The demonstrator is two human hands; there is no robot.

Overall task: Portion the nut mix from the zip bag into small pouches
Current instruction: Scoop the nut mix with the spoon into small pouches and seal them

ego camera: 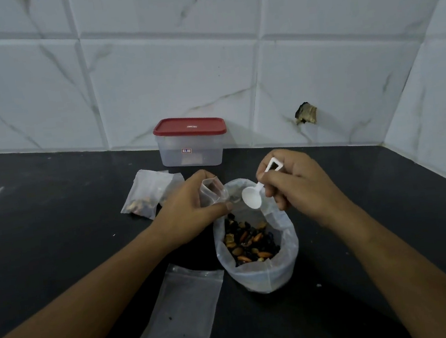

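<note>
The open zip bag (264, 272) stands on the black counter with its rim rolled down, and the nut mix (249, 242) of dark and orange pieces fills its bottom. My left hand (192, 200) holds a small clear pouch (213, 195) with its mouth open, just left of the bag's far rim. My right hand (295, 180) pinches a white plastic spoon (253, 197), whose empty bowl hangs above the bag beside the pouch mouth. Two filled pouches (147, 195) lie at the back left. A flat empty pouch (182, 312) lies near me, left of the bag.
A clear plastic box with a red lid (191, 141) stands against the tiled wall behind the bag. The black counter (58, 243) stretches left and right; the wall turns a corner at the right. A chipped hole (306, 113) marks the tile.
</note>
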